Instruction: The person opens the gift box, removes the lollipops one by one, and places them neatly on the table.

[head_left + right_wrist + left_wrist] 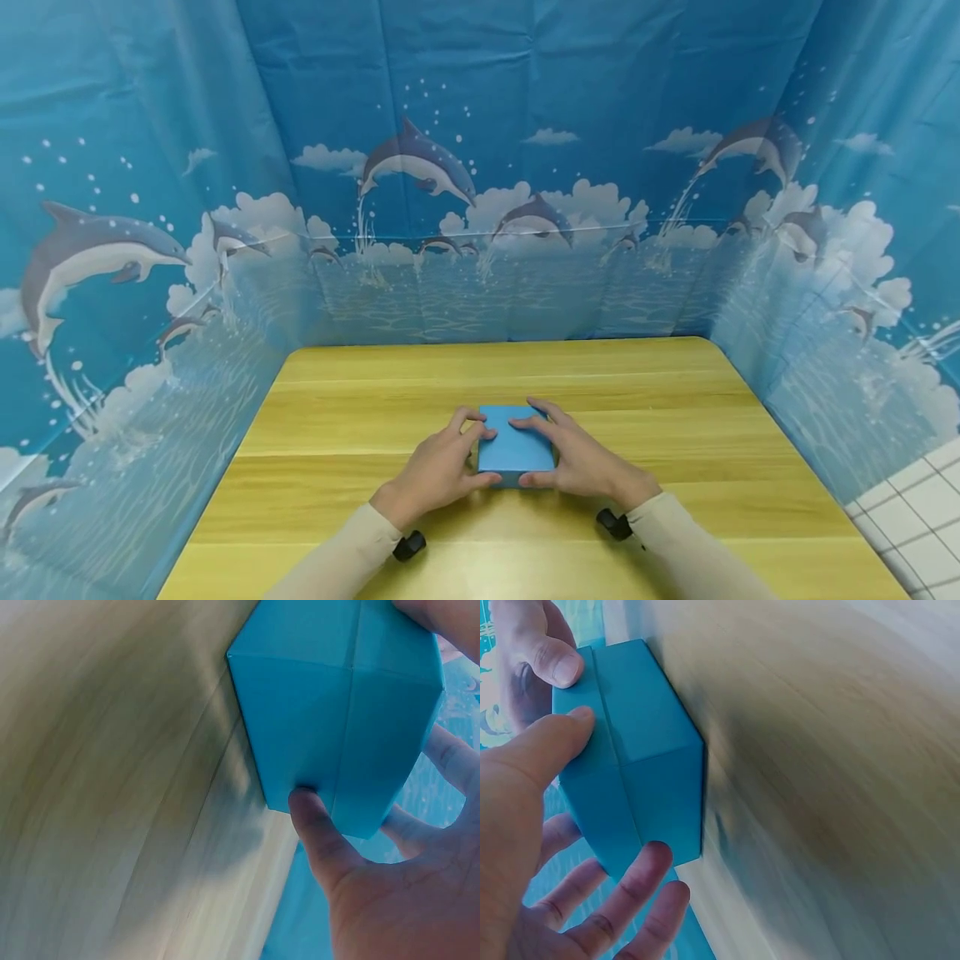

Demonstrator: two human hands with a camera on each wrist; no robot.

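A blue box [516, 446] sits on the wooden table, with a thin seam running round its sides below the top. My left hand [435, 468] grips its left end. In the left wrist view the thumb presses the box's [656, 712] near face, while the other fingers spread about the end and top. From the right, my right hand [588, 460] holds the box too, its thumb on the near face. In the right wrist view one fingertip presses low on the end face of the box [300, 727], and other fingers reach over the top.
The yellow wooden table [337, 433] has rounded far corners. A blue curtain [600, 75] printed with dolphins and clouds encloses its back and both sides. White tiles [918, 508] show at the lower right. A small black device [408, 546] sits at each wrist.
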